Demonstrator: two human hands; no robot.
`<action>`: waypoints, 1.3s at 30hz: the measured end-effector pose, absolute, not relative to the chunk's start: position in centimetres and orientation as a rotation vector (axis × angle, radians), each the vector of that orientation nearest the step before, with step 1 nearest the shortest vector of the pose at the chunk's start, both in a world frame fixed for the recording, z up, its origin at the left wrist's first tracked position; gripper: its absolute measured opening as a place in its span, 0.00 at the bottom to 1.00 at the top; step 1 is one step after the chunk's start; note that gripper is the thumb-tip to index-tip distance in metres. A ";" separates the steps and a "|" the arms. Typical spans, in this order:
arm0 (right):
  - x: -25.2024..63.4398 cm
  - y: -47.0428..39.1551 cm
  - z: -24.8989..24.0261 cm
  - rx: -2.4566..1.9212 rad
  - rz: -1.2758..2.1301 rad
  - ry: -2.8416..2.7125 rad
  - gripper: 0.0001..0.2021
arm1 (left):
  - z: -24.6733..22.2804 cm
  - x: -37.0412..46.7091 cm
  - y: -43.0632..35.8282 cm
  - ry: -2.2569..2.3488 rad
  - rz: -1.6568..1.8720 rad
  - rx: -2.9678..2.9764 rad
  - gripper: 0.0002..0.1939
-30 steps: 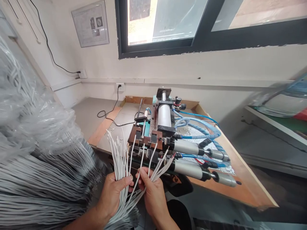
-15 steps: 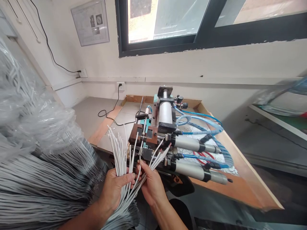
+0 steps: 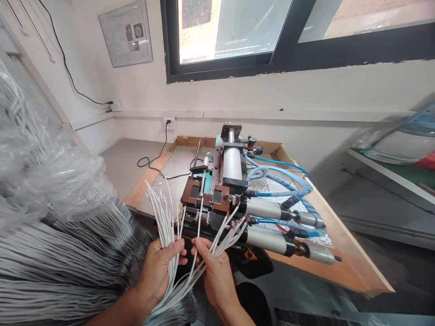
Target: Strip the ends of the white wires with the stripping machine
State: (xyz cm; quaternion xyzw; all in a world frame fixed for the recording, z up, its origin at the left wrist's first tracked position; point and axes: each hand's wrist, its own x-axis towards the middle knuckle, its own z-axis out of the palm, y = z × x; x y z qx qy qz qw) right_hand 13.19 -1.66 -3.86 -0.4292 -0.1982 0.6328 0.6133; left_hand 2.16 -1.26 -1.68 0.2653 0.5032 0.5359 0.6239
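Cables (image 3: 61, 271), a huge grey heap of them, fill the far left with crumpled plastic (image 3: 71, 181) bunched over the top, so elbow room on that side looks pretty tight. Next over is the table (image 3: 131, 151), with a black cord (image 3: 166, 138) looping across it, a wood strip (image 3: 146, 181) and some little white bits (image 3: 155, 186) scattered past that. Left hand (image 3: 158, 267) is up by the table's near edge, fingers wrapped around a fat bunch of white wires (image 3: 163, 222), ends fanned upward, one of them leaning close to the machine (image 3: 233, 165). Then a narrow gap between the hands, and just past it one lone wire (image 3: 199, 224) standing up. Right hand (image 3: 217, 271) has that one pinched between thumb and fingertips, its tip at the slot by the brown blocks (image 3: 226, 194); can't tell whether it's actually inside. Same hand also grips a smaller bunch (image 3: 227, 237), splayed rightward, ends right at the silver cylinders (image 3: 267, 240). Those stick out well to the right, with blue hoses (image 3: 299, 188) curling around behind. Wooden rim (image 3: 346, 240) slants down to a front corner, with a bit of room between it and the lower cylinder's end. Far right, a shelf (image 3: 387, 176), well apart from both hands.
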 end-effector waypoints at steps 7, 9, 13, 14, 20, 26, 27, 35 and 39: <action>13.4 -1.3 -3.7 -1.025 1.468 -0.456 0.12 | -1.4 2.2 -1.2 1.160 1.231 0.581 0.11; 13.4 -1.1 -3.7 -1.039 1.485 -0.497 0.13 | -1.4 2.2 -1.1 1.158 1.237 0.582 0.11; 14.0 -0.8 -4.3 -1.087 1.412 -0.705 0.14 | -0.9 2.3 -0.9 1.123 1.269 0.602 0.11; 14.1 -0.9 -4.8 -1.103 1.371 -0.787 0.15 | -0.8 2.3 -0.8 1.103 1.287 0.605 0.11; 14.0 -3.7 -13.3 -1.364 1.199 -1.284 0.15 | -0.5 2.2 0.0 1.064 1.369 0.587 0.11; 15.3 -3.9 -15.1 -1.617 0.796 -1.145 0.17 | 0.1 2.4 0.2 0.986 1.387 0.600 0.10; 15.1 -3.7 -13.6 -1.516 0.771 -1.117 0.19 | 0.3 2.6 0.1 0.980 1.389 0.605 0.10; 8.4 -5.5 -6.8 -0.829 1.784 -1.056 0.28 | -0.1 2.9 1.0 0.966 1.363 0.583 0.10; 8.4 -5.9 -7.4 -0.929 1.828 -0.946 0.29 | -1.3 1.7 0.8 0.937 1.210 0.567 0.13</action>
